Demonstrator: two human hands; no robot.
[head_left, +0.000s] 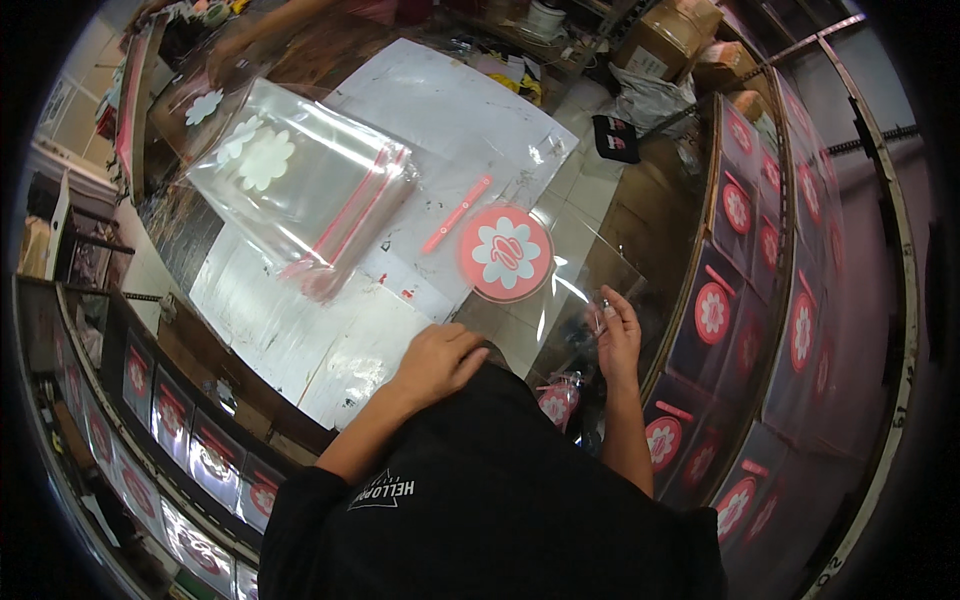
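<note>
My right hand (pixel 616 325) pinches the edge of a clear plastic bag (pixel 600 262) between thumb and fingers. A pink disc with a white flower (pixel 510 252) and a pink strip (pixel 457 214) are printed on the bag. It spans from the table's white sheet out past the table edge. My left hand (pixel 440 362) rests low by the near table edge, against my black shirt, fingers loosely bent and nothing visible in them. Beyond it lies a stack of clear bags (pixel 310 180) with white flower prints and pink lines.
Printed bags lie on a rack (pixel 712 312) at the right, and more on a curved-looking rack (pixel 190 440) at the lower left. Another person's arm (pixel 270 28) reaches in at the top left. Cardboard boxes (pixel 665 40) and a black pouch (pixel 615 138) are at the far right.
</note>
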